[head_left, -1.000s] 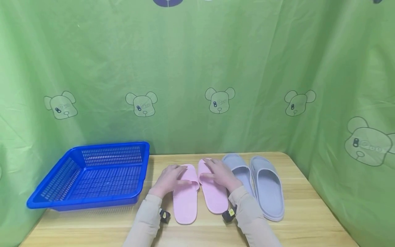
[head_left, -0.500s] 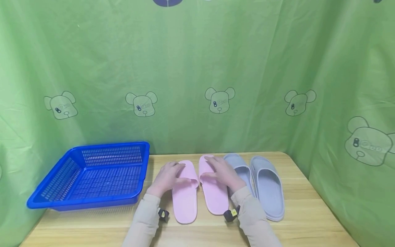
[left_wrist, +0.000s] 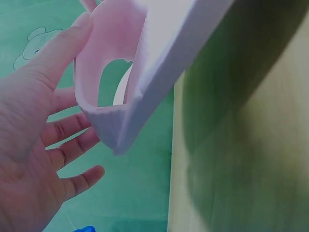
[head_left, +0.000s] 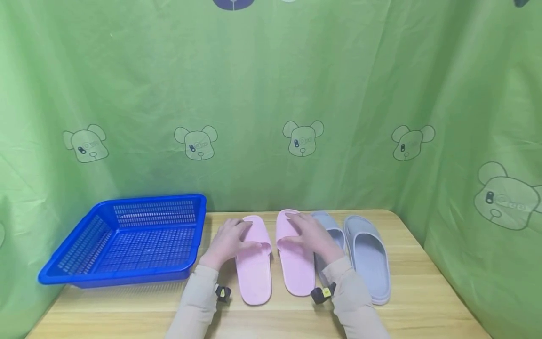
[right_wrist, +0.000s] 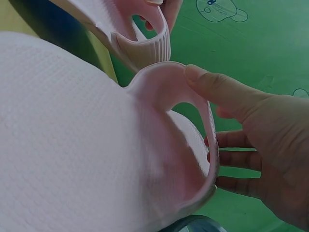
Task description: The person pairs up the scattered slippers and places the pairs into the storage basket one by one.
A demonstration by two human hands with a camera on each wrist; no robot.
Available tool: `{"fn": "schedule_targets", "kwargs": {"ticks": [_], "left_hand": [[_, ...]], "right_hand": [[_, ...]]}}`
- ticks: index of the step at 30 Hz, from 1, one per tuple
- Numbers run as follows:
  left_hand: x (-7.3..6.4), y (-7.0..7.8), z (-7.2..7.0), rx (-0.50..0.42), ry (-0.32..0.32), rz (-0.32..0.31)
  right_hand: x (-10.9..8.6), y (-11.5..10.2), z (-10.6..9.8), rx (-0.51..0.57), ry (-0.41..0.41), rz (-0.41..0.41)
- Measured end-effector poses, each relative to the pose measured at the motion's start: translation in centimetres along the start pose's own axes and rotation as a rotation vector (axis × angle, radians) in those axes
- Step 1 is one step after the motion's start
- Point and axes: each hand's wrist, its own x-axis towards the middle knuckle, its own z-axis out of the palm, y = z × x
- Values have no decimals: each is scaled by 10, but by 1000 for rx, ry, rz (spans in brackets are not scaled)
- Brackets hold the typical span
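Two pink slippers stand side by side in the head view, heels toward me. The strap of the left pink slipper (head_left: 254, 278) is pinched by my left hand (head_left: 228, 242), thumb at the strap's edge and fingers along its outer side. My right hand (head_left: 313, 234) grips the right pink slipper (head_left: 298, 273) the same way. In the right wrist view, the thumb presses the strap rim of that slipper (right_wrist: 63, 121) while the fingertips touch its outside. The left wrist view has the left slipper (left_wrist: 164, 67) tilted across it, casting a shadow on the table.
A pair of grey slippers, the outer one (head_left: 369, 263) fully visible and the inner one (head_left: 323, 220) partly behind my right arm, lies to the right. A blue basket (head_left: 131, 278) stands at the left. A green curtain (head_left: 254, 94) hangs behind the wooden table (head_left: 423, 301).
Both pink slippers have moved slightly up and away from me with my hands. The gap between them has widened, the right one shifting right over the inner grey slipper's side.
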Motion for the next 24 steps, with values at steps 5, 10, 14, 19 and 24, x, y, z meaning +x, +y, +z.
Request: {"fn": "schedule_targets", "kwargs": {"ticks": [5, 10, 14, 19, 24], "left_hand": [[0, 1, -3, -6, 25, -1], [1, 1, -6, 16, 44, -8], [0, 2, -9, 8, 55, -18], [-1, 4, -13, -2, 87, -22], [-1, 4, -15, 32, 132, 1]], "right_hand": [[-2, -2, -8, -3, -8, 15], [-1, -4, -16, -2, -1, 15], [-1, -3, -21, -19, 10, 22], [-2, -2, -26, -46, 30, 38], [-3, 1, -31, -59, 34, 63]]}}
